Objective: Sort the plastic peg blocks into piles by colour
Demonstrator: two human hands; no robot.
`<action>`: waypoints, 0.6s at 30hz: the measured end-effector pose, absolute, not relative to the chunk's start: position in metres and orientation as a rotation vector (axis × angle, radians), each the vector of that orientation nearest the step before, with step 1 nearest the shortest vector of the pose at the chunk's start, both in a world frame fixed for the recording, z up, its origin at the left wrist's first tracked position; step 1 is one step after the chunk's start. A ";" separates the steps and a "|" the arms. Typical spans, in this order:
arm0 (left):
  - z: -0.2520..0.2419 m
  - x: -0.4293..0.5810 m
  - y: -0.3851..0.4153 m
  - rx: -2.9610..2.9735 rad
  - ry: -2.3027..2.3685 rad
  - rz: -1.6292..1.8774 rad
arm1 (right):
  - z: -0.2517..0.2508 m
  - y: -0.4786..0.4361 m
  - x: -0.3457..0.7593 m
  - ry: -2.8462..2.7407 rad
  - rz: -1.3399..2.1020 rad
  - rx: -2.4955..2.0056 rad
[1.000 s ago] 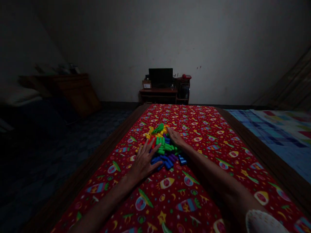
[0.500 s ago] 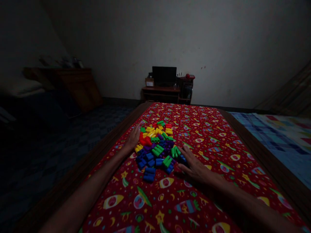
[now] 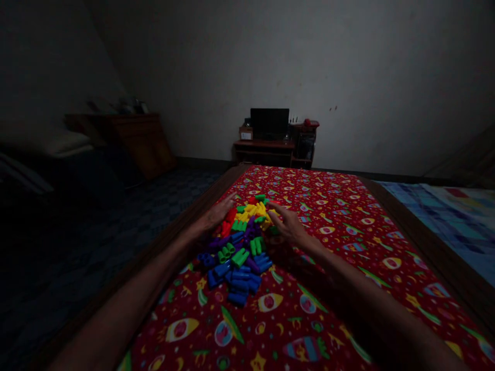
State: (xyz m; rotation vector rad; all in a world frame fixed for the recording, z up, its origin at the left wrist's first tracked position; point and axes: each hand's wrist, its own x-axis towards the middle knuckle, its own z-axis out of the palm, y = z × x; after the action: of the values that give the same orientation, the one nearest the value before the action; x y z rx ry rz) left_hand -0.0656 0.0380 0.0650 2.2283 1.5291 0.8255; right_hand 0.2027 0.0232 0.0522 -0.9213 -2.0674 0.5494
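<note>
A loose heap of plastic toy blocks [image 3: 240,257] in red, yellow, green, purple and blue lies on a red cloth [image 3: 294,314] printed with rockets and stars. My left hand [image 3: 218,212] is at the heap's left side, fingers stretched forward beside the red blocks [image 3: 229,222]. On the opposite side, my right hand [image 3: 288,222] has its fingers apart next to the yellow blocks [image 3: 255,211]. Neither hand holds a block. Blue blocks [image 3: 240,283] lie at the near end of the heap, with green blocks [image 3: 240,256] among them.
Beyond the cloth stands a low desk [image 3: 265,146] with a dark monitor [image 3: 269,122]. A wooden cabinet [image 3: 143,139] is at the back left over a checked floor [image 3: 181,188]. Checked bedding [image 3: 429,216] lies to the right.
My right hand has moved forward and left, from the green and blue blocks to the yellow ones. The near blocks lie rearranged, closer together. The view has turned slightly left.
</note>
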 end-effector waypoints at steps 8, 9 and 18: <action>0.038 -0.040 -0.119 2.865 1.492 0.350 | 0.063 0.150 0.179 -2.240 0.636 -1.193; 0.032 -0.038 -0.125 2.878 1.523 0.349 | 0.061 0.152 0.169 -2.285 0.665 -1.159; 0.021 -0.036 -0.056 2.647 1.708 0.710 | 0.046 0.093 0.153 -2.468 0.672 -1.000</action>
State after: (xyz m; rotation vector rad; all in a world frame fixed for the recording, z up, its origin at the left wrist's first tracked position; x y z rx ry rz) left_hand -0.0357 -0.0558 0.0214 2.6469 1.7076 0.7097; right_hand 0.1527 0.0932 0.0458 -0.9996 -2.4681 0.6722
